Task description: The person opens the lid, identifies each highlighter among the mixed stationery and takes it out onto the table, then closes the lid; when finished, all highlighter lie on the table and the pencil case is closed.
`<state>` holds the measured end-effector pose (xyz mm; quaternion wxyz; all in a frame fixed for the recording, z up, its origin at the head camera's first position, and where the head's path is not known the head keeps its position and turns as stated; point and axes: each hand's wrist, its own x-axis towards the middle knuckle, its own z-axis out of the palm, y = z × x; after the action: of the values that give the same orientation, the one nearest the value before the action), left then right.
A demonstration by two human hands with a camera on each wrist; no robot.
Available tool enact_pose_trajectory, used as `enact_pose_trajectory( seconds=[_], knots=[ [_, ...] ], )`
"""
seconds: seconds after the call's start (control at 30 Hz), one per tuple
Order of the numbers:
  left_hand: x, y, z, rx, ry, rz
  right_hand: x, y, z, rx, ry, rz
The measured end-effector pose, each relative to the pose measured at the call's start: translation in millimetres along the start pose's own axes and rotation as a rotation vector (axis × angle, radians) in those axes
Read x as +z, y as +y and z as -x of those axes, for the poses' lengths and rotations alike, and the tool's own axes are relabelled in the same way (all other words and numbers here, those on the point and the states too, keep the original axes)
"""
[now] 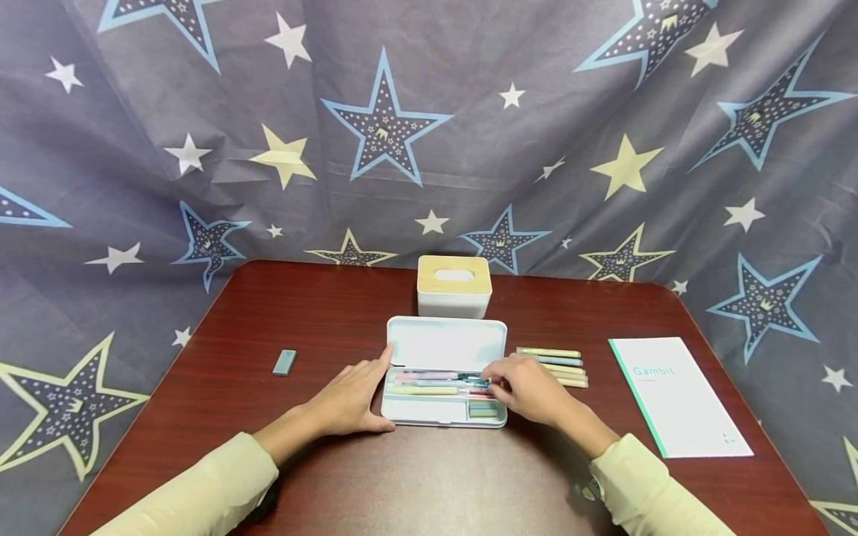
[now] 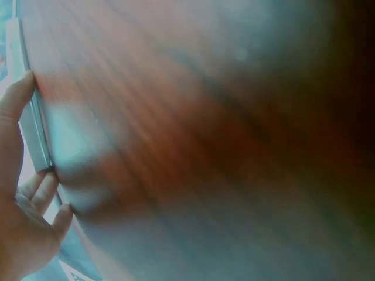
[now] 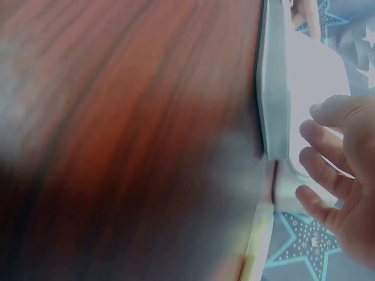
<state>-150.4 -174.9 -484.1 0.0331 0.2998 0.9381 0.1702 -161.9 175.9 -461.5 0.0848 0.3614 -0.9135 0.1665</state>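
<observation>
Left hand (image 1: 351, 394): fingers extended, touches the left end of a pencil case (image 1: 424, 409). Pencil case: on the table (image 1: 429, 476), long axis left-to-right, lid (image 1: 447, 341) raised behind; pens (image 1: 425, 390) inside lie lengthwise, visible in head view only. Right hand (image 1: 529, 387): fingers bend over right end; grip cannot be told.

Your head view is bright, glare on the near table (image 1: 436, 480), your wrist views hazy, blurred, partly dark-edged

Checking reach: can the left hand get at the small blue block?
Probably yes: only bare table shows between left hand and small blue block, though the hand would likely leave the pencil case.
</observation>
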Motion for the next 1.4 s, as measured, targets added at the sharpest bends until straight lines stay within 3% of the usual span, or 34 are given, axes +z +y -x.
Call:
enact_pose_trajectory(
  seconds=[0.57,0.77,1.4],
  knots=[
    [0.3,-0.3,1.3,0.003,0.005,-0.002,15,-24,-20,-0.148,-0.018,0.048],
    [0.2,-0.6,0.8,0.011,0.009,-0.006,19,-26,-23,-0.166,-0.033,0.059],
    [-0.5,0.3,0.5,0.017,0.013,-0.01,24,-34,-27,-0.173,0.03,0.093]
  ],
)
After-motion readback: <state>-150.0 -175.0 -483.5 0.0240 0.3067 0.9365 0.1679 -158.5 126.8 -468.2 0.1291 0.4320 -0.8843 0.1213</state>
